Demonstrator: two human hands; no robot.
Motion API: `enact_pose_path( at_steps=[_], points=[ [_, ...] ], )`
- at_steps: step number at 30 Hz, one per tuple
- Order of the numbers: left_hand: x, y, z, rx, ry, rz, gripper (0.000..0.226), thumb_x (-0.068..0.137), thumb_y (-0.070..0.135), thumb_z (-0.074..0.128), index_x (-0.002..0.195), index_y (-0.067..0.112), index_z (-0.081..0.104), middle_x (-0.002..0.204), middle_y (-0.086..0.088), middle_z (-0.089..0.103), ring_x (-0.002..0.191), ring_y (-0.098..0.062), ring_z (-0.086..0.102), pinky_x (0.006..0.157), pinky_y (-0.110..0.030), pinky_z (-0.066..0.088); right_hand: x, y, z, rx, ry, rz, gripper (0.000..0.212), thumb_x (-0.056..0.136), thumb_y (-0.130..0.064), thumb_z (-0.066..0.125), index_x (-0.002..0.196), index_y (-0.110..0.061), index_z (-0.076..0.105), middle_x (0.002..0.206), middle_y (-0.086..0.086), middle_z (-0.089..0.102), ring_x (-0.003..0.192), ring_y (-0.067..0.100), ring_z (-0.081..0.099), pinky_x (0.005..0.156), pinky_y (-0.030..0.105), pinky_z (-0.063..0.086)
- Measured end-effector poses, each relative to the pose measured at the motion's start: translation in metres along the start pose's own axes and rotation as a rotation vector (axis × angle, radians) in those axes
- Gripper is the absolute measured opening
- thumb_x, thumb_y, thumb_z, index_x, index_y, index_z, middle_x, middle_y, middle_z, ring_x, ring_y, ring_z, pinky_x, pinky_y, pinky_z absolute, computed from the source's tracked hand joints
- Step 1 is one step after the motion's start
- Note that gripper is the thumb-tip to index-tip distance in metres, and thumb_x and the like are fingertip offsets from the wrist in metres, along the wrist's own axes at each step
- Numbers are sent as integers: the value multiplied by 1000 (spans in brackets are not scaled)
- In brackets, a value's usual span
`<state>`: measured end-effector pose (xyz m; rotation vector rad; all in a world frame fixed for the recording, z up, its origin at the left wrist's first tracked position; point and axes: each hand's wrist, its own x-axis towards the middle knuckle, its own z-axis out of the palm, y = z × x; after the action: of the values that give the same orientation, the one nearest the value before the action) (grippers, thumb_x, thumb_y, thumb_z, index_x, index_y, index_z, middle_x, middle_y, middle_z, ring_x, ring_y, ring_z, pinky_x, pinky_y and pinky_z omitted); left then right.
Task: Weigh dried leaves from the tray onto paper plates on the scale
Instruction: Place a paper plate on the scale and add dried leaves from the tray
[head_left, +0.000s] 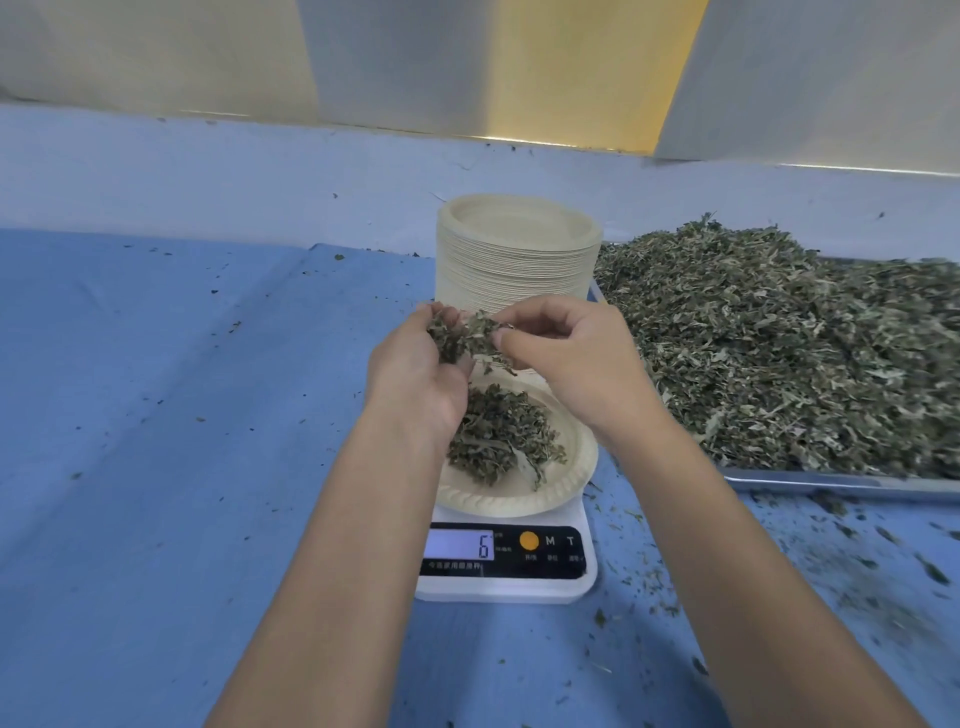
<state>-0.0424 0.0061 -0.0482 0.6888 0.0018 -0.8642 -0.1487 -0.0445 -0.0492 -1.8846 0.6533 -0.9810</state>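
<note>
Left grip (415, 374): is cupping a clump of dried leaves (462, 340), with the palm turning inward and the fingers curling round the clump's left side.

Right grip (571, 358): is pinching the same clump from the right, with thumb and curled fingers closing on its edge. The two grips are meeting over the clump, almost touching.

Clump of dried leaves: is hanging between both grips, directly above the paper plate (498, 501) and clear of it. A few strands are dangling just under the right thumb.

Paper plate: is sitting on the scale (506, 584), below both grips and under the wrists. It is carrying a portion of leaves (498, 436), which the left wrist is partly hiding.

Scale: is lying between the two forearms, on the person's side of the grips. Its display (460, 545) is showing 6.

Stack of paper plates (519, 249): is standing just beyond the grips, which are hiding its foot.

Tray (831, 480): is lying near the right grip, on its right, and is holding a heap of dried leaves (779, 338).

Desk (156, 415): blue-covered, is spreading wide to the left of the left grip. Leaf crumbs (883, 561) are lying thickest to the right of the right forearm.
</note>
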Motion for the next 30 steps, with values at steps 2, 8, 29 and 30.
enact_pose_path(
  at_steps=[2, 8, 29, 30],
  points=[
    [3, 4, -2, -24, 6, 21, 27, 101, 12, 40, 77, 5, 50, 71, -6, 50, 64, -14, 52, 65, -26, 47, 1, 1, -6, 4, -19, 42, 19, 76, -11, 74, 68, -28, 70, 59, -11, 65, 56, 2, 57, 66, 25, 50],
    [7, 11, -8, -51, 8, 33, 24, 101, 13, 38, 81, 6, 48, 70, -6, 49, 63, -16, 50, 69, -29, 47, 2, 8, -15, -209, -124, 111, 9, 73, -21, 79, 71, -26, 72, 64, -11, 67, 64, 3, 60, 71, 26, 51],
    [-8, 1, -2, 82, -190, -206, 18, 98, 14, 45, 99, 2, 59, 113, -21, 57, 107, -33, 60, 90, -39, 52, -6, 1, 14, -126, 51, -90, 30, 74, -18, 79, 101, -28, 71, 101, -9, 69, 81, 4, 61, 76, 17, 52],
    [-8, 1, -2, 104, -208, -210, 19, 98, 14, 45, 98, 3, 60, 110, -21, 58, 100, -33, 62, 82, -36, 55, -7, 1, 14, -136, 63, -91, 27, 75, -18, 79, 99, -27, 71, 99, -9, 69, 79, 3, 61, 73, 13, 51]
  ],
)
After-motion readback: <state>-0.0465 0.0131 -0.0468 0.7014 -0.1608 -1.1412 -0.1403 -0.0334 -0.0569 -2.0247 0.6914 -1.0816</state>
